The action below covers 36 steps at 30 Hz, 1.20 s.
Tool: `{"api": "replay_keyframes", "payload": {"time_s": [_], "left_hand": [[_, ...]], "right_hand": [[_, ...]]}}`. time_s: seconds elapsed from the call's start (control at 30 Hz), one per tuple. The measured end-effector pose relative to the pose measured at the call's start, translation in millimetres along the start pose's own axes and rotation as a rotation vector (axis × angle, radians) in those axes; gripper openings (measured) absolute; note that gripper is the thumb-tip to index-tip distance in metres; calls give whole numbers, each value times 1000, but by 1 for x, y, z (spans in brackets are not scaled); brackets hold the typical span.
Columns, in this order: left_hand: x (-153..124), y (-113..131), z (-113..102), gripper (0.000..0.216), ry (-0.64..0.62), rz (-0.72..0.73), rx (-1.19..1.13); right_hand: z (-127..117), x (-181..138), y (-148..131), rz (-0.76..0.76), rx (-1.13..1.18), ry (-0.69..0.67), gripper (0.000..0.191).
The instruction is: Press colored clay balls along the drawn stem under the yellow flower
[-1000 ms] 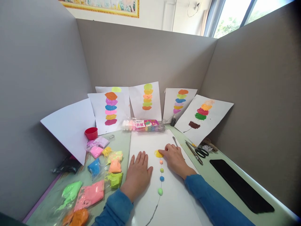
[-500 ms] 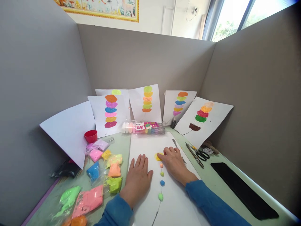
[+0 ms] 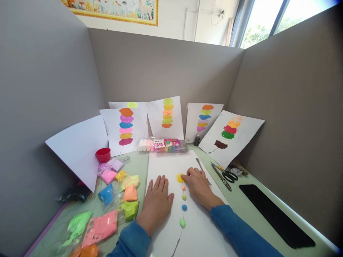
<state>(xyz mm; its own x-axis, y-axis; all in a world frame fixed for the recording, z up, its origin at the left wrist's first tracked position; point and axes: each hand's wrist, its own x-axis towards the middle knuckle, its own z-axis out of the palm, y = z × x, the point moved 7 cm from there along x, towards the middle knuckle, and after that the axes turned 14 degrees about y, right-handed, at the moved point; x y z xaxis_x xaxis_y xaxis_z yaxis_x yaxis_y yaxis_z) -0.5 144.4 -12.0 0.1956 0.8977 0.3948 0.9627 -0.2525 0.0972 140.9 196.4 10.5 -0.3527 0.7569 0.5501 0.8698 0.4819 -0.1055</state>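
A white sheet of paper (image 3: pixel 171 164) lies flat on the green table in front of me. My left hand (image 3: pixel 158 201) rests on it palm down with its fingers stretched out, holding it still. My right hand (image 3: pixel 197 184) presses its fingertips on a flattened yellow clay patch (image 3: pixel 179 177) near the sheet's middle. Below the patch, small clay balls sit in a row along a drawn line: orange (image 3: pixel 183 187), yellow-green (image 3: pixel 184 197), blue (image 3: pixel 184 207) and light green (image 3: pixel 182 223).
Bags of coloured clay (image 3: pixel 112 200) lie left of the sheet, with a red cup (image 3: pixel 103 154) behind them. A clay pack (image 3: pixel 163 144) and finished clay pictures (image 3: pixel 167 114) lean at the back. Scissors (image 3: pixel 225 175), a metal tool (image 3: pixel 200 167) and a black pad (image 3: pixel 276 214) lie right.
My right hand's fingertips have shifted slightly on the yellow patch. My left hand has stayed flat on the paper. The view has tilted up a little.
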Motion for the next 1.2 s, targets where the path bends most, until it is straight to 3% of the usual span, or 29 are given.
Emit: {"api": "replay_keyframes", "payload": {"time_s": [0.07, 0.17, 0.27, 0.43, 0.73, 0.83, 1.03, 1.2], "left_hand": [[0, 0, 0, 55, -10, -4, 3], [0, -1, 0, 55, -13, -5, 4], [0, -1, -1, 55, -1, -1, 3], [0, -1, -1, 55, 9, 3, 2], [0, 1, -2, 54, -1, -1, 12], [0, 1, -2, 54, 0, 0, 9], [-1, 0, -2, 55, 12, 9, 14], [-1, 0, -1, 55, 16, 9, 18]], "right_hand": [[3, 0, 2, 12, 18, -12, 35], [4, -1, 10, 50, 53, -5, 51], [-2, -4, 11, 3, 46, 29, 59], [-8, -8, 1, -122, -9, 24, 45], [-7, 4, -4, -146, -152, -15, 22], [-5, 5, 0, -111, -137, -26, 24], [-1, 1, 13, 2, -1, 27, 54], [-2, 3, -3, -93, -35, 12, 36]]}}
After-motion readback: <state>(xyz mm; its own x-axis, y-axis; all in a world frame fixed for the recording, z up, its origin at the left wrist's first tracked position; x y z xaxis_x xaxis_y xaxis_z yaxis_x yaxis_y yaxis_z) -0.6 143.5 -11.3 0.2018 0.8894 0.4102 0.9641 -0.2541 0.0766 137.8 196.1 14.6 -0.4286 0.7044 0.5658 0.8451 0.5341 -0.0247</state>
